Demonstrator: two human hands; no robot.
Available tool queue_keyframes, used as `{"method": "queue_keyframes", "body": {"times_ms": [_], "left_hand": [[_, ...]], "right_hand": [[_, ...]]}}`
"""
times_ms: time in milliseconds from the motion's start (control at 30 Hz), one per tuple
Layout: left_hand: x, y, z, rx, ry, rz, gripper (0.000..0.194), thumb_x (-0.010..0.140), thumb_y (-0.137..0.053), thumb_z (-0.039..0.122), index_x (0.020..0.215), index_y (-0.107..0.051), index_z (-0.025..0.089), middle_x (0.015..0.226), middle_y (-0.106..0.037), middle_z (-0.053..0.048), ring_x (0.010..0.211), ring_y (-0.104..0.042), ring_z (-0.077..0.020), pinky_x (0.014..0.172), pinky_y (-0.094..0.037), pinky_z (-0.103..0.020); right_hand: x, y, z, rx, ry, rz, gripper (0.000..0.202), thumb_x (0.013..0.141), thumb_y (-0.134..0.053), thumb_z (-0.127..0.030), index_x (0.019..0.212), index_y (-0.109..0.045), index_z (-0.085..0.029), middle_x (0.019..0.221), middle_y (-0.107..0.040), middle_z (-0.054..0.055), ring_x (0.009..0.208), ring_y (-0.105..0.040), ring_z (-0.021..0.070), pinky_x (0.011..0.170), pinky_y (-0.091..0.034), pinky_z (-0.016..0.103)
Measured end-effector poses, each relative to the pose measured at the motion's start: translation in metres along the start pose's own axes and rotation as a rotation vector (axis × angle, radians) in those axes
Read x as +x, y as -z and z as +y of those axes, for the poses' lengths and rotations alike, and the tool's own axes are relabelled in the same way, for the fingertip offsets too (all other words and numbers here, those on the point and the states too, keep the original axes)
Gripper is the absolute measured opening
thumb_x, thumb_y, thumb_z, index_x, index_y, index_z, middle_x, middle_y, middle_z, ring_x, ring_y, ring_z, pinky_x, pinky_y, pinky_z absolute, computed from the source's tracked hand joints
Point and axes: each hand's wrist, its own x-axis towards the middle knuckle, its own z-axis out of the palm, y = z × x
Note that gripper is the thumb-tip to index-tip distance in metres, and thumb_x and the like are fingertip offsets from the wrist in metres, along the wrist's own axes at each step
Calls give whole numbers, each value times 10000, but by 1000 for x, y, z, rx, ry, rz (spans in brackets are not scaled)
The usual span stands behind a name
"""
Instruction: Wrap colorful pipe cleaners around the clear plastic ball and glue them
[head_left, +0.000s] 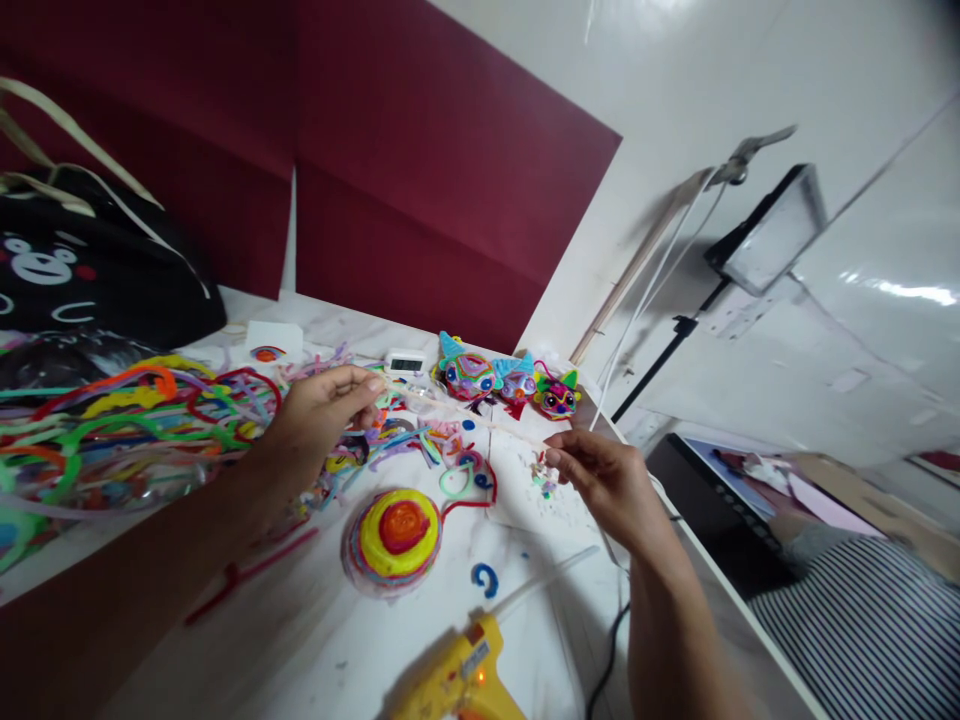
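Stretched between my two hands is a thin pale strand (465,408), likely a pipe cleaner. My left hand (330,410) pinches one end, and my right hand (596,480) pinches the other. Below the strand lies a round coiled piece (397,535) with an orange-red centre, a yellow ring and multicoloured outer rings. A red pipe cleaner (469,503) curls beside it. Nearer to me are a blue curl (485,580) and a yellow glue gun (457,675) with its small light on and a clear glue stick (547,582) close by.
Tangled coloured pipe cleaners (127,430) cover the left side. Several fuzzy animal-face ornaments (469,375) stand at the back beside a small digital display (406,362). A black bag (90,265) sits far left. A lamp on a stand (776,230) and a striped garment (862,610) are at right.
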Motion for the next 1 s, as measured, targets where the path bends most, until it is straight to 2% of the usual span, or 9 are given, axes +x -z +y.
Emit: {"method": "queue_keyframes", "body": {"times_ms": [167, 300, 500, 733, 800, 867, 933, 1000], "left_hand": [[3, 0, -2, -28, 10, 7, 111, 758, -652, 230, 718, -588, 149, 518, -523, 56, 533, -464, -98, 564, -363, -208], [4, 0, 0, -68, 52, -4, 109, 766, -641, 206, 697, -574, 154, 503, -517, 60, 519, -454, -90, 542, -354, -194], [3, 3, -1, -210, 144, -55, 105, 748, -650, 147, 677, -572, 140, 528, -536, 47, 514, -466, -78, 515, -352, -182], [-3, -2, -2, -502, 195, -243, 170, 724, -716, 150, 654, -562, 142, 582, -517, 33, 533, -467, -83, 517, -393, -196], [-7, -5, -2, -585, 208, -285, 168, 735, -710, 124, 678, -554, 150, 590, -508, 37, 544, -475, -83, 516, -400, -190], [-10, -9, -3, -653, 237, -312, 153, 750, -699, 99, 730, -559, 159, 633, -548, 25, 593, -537, -99, 525, -424, -188], [-13, -12, -4, -697, 274, -327, 142, 773, -677, 84, 774, -561, 166, 747, -645, -15, 709, -632, -138, 579, -486, -212], [-15, -15, -3, -756, 307, -329, 117, 815, -626, 74, 805, -561, 170, 890, -719, -67, 836, -690, -178, 649, -539, -249]], "right_hand": [[-1, 2, 0, -45, 16, -2, 161, 890, -584, -299, 909, -680, -170, 689, -652, 30, 591, -610, 149, 550, -461, 247], [0, 1, 2, -19, -5, 7, 151, 899, -584, -307, 871, -650, -174, 715, -657, 29, 606, -620, 142, 548, -457, 239], [2, 2, 2, 377, -2, -27, 220, 860, -665, -379, 796, -630, -172, 689, -633, 13, 571, -550, 118, 529, -455, 235], [11, 0, 7, 811, -114, -17, 201, 775, -762, -322, 803, -610, -195, 720, -639, 2, 558, -537, 113, 511, -422, 239], [12, -3, 6, 895, -83, -23, 199, 768, -764, -323, 814, -597, -225, 817, -682, 19, 664, -614, 152, 572, -474, 270], [11, -7, 2, 967, -53, -20, 213, 753, -771, -335, 807, -583, -251, 976, -717, 38, 870, -677, 209, 700, -532, 335], [8, -12, -6, 1062, -41, -25, 212, 746, -778, -332, 807, -585, -268, 1100, -721, 34, 1056, -667, 247, 851, -536, 416], [3, -17, -15, 1159, -42, -33, 180, 758, -771, -319, 837, -613, -285, 1117, -732, 25, 1131, -649, 259, 957, -500, 488]]}}
